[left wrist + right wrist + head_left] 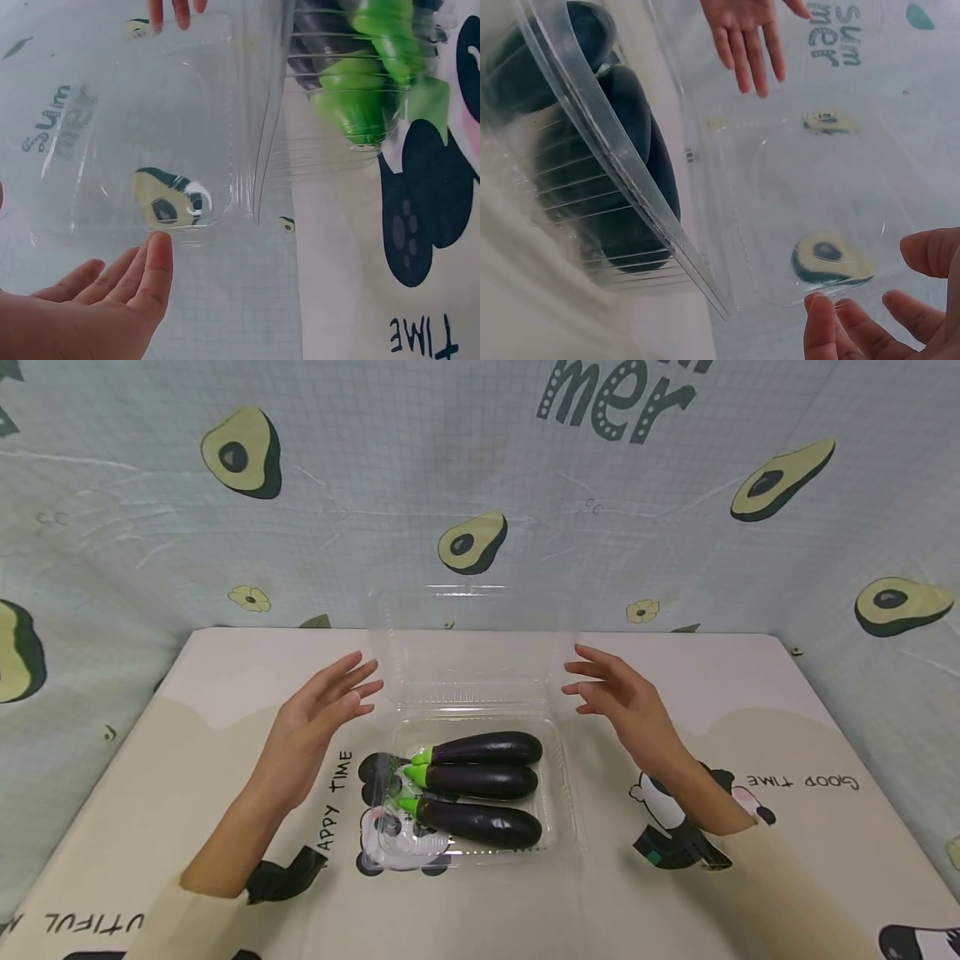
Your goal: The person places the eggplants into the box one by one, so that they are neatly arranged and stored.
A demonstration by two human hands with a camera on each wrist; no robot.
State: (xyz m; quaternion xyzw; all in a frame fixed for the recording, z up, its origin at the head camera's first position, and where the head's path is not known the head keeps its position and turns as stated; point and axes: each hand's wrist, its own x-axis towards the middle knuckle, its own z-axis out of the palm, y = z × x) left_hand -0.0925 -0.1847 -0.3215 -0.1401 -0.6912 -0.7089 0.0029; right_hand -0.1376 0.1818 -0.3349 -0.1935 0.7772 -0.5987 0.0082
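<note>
A clear plastic clamshell box (564, 810) lies in front of me on the table, its hinged lid (472, 672) standing raised at the back. Three dark purple eggplants (480, 782) with green stem ends lie side by side in the base. My left hand (311, 718) is at the lid's left side, fingers extended towards it. On the other side, my right hand (630, 714) points its loosely bent fingers at the lid's right edge. Fingertips (820, 304) come close to the lid in the right wrist view; whether either hand touches it I cannot tell. Neither hand grips anything.
The table (750, 693) has a printed cover with cartoon figures and lettering. Behind it hangs a pale curtain (360, 468) with avocado prints, also at both sides. A dark band (288, 874) sits at my left wrist and another device (678, 852) at the right.
</note>
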